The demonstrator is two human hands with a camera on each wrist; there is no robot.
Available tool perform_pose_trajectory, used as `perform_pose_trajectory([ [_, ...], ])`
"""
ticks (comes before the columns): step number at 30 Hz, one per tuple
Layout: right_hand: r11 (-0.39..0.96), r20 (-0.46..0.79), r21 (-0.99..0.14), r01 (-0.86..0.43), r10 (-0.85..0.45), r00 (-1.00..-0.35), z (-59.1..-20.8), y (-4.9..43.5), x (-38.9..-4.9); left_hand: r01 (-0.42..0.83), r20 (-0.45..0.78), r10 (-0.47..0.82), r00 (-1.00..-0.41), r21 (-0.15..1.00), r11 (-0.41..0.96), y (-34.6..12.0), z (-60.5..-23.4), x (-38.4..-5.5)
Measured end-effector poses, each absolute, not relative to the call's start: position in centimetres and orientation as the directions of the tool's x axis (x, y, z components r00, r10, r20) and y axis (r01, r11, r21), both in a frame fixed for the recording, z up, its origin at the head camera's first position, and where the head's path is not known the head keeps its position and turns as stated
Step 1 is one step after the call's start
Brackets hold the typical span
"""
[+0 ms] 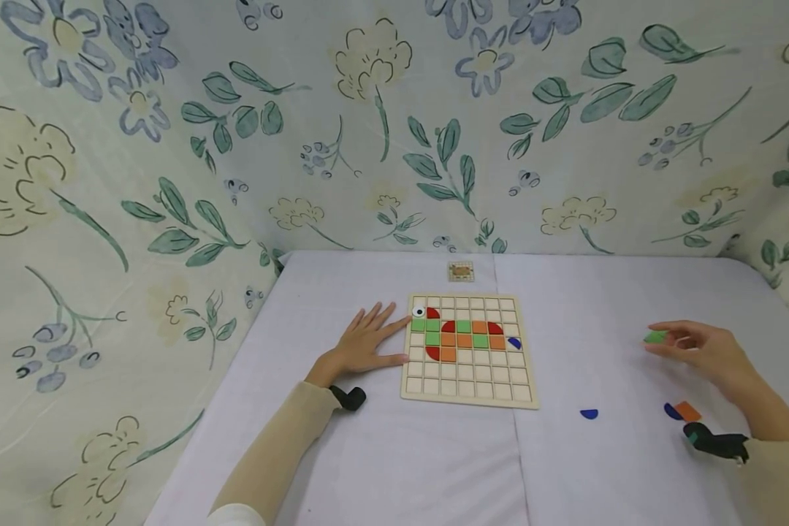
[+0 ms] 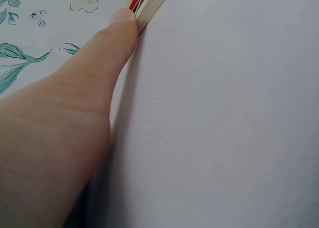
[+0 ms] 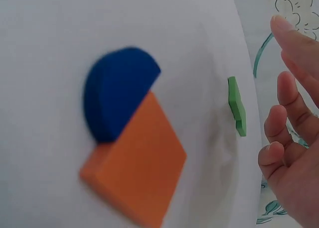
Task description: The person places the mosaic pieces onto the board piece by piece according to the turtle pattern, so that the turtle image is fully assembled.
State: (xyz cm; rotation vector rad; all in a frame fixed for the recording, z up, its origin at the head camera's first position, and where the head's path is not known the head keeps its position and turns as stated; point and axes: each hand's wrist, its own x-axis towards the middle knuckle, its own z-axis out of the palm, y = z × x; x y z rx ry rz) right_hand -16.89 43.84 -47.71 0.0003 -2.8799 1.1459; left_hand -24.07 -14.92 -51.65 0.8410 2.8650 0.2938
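My left hand (image 1: 361,345) lies with fingers spread beside the wooden grid board (image 1: 470,402). Its thumb touches the board's edge in the left wrist view. Red, green and orange pieces, a blue half-round (image 1: 514,342) and a white disc with a black dot (image 1: 418,312) sit on the board. My right hand (image 1: 710,354) hovers at the right, thumb and fingers loosely bent around the spot of a green piece (image 1: 655,337). The right wrist view has two green tiles (image 3: 236,104) on the cloth, apart from the fingers.
Near the right wrist, an orange square (image 1: 687,411) touches a blue half-round (image 1: 673,412). Another blue half-round (image 1: 589,414) lies between them and the board. A small picture card (image 1: 461,272) lies behind the board. Floral fabric (image 1: 368,146) hangs behind the white-covered table (image 1: 434,467).
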Motion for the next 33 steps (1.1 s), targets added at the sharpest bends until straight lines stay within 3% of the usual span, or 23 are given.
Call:
perform_pose_trajectory([
  [17,0.737,-0.014,-0.676,-0.005,-0.020,-1.000,-49.2,47.2,-18.5,0.515,-0.081,0.541,-0.837,0.217,0.829,-14.8,-51.7,-24.2],
  [33,0.739,-0.062,-0.673,-0.016,-0.078,-0.995,-50.4,47.5,-19.4,0.512,-0.097,0.539,-0.837,0.209,0.833,-14.9,-51.7,-24.3],
])
